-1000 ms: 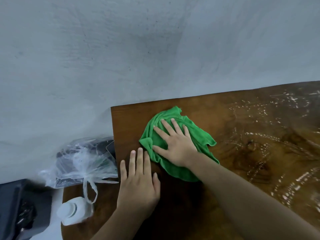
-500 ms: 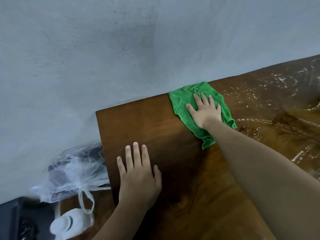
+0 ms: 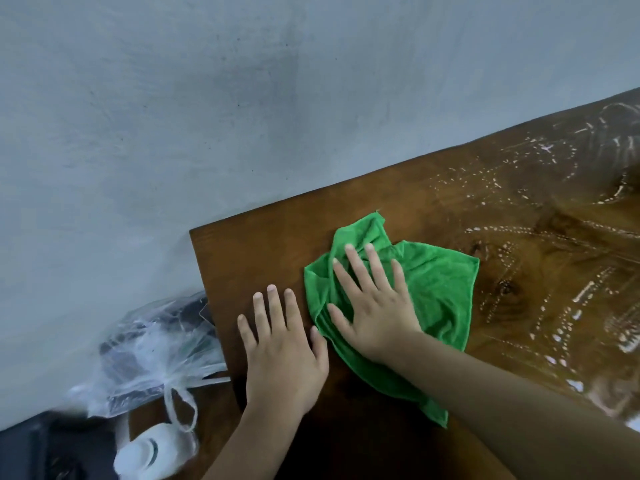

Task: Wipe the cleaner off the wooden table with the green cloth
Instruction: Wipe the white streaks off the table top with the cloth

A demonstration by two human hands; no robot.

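Green cloth (image 3: 440, 299) lay crumpled on the wooden table (image 3: 398, 209), near the table's far left corner, a little in from both the far edge and the left edge. Was pinned under the right hand (image 3: 375, 313), palm down, fingers (image 3: 353, 271) spread flat over the cloth's left half, not gripping. Trailed out from under the wrist toward the near edge in a narrow tail. Left hand (image 3: 282, 355) pressed flat on bare wood just beside the cloth, fingers together and extended, thumb almost touching the cloth's left hem, holding nothing.

White streaks and dots of cleaner (image 3: 554, 306) covered the table's right part, from the far edge down toward the near right, starting just beyond the cloth's right hem. Looked dry and dark around both hands and along the left edge.

Off the left edge, lower down: clear plastic bag (image 3: 152, 355), knotted, with dark contents too blurred to tell, touching or just beside the table's side. Below it, a white bottle (image 3: 152, 455) lying on its side. Grey wall (image 3: 242, 98) behind the far edge. Nothing between the cloth and the cleaner.
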